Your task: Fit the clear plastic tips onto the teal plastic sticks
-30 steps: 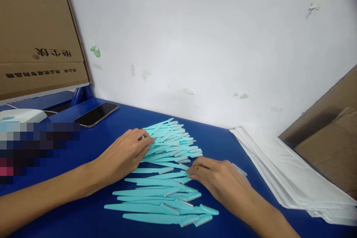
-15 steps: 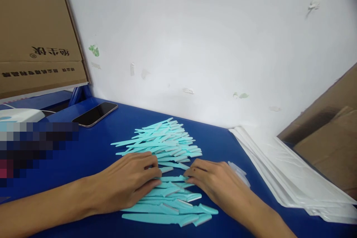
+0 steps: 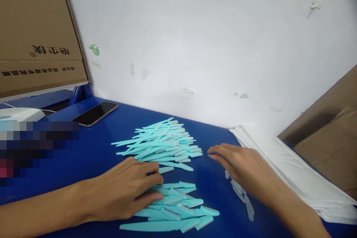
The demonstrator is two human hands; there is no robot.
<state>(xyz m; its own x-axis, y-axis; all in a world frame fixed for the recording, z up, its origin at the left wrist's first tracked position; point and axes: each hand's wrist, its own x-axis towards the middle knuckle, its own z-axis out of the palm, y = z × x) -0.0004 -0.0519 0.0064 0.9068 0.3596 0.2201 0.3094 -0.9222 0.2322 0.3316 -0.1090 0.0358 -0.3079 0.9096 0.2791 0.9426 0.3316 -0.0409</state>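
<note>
Many thin teal plastic blade-shaped pieces lie on a blue table point(image 3: 111, 134). A far heap point(image 3: 164, 143) fans out near the wall; a near bunch point(image 3: 178, 208) lies by the front edge. My left hand point(image 3: 125, 189) rests flat on the near bunch, fingers stretched out over the pieces. My right hand point(image 3: 242, 163) hovers to the right of the far heap, fingers extended and holding nothing. Several clear plastic caps point(image 3: 242, 197) lie under and beside my right wrist.
A stack of white sheets or bags point(image 3: 292, 174) lies at the right. A dark phone point(image 3: 96, 113) lies at the back left. Cardboard boxes stand at the left point(image 3: 36, 33) and right point(image 3: 331, 137). A white wall rises behind the table.
My left hand came from the far heap down onto the near bunch and pushed it together. My right hand lifted off the pieces and moved right, uncovering the clear caps.
</note>
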